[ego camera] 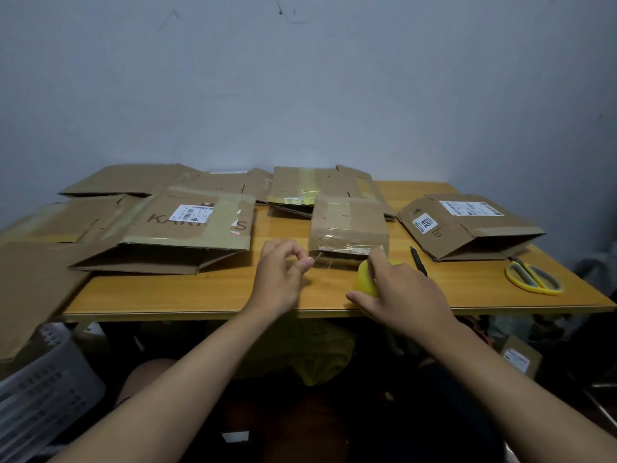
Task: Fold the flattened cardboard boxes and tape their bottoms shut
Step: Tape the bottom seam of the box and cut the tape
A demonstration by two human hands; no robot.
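Clear tape (329, 262) runs thin and glossy between our 2 hands, just in front of the small box. Our left hand (282, 274) pinches its free end between thumb and forefinger, the other fingers curled in beside them. Our right hand (397, 289) wraps over a yellow tape dispenser (365, 282), fingers curved across its top and the thumb stretched out low along the table edge; how much of the roll sits under the palm we cannot tell. The strip appears to reach the near lip of the small cardboard box (349, 228), which lies partly folded on the wooden table (200, 292) with older shiny tape already across its near side.

To the left of that box lies a bigger flattened box (187, 235) printed with dark letters and bearing a white shipping label, its open end facing us. On the right sits another box (467, 225) with 2 white labels, one reading 4012, also gaping toward us. A dark pen (419, 260) lies between this box and our right hand. Yellow-handled scissors (534, 279) rest near the table's right corner. More flattened cardboard (320, 185) is stacked along the back by the grey wall. A pale slotted plastic basket (40, 389) stands below the table on the left.
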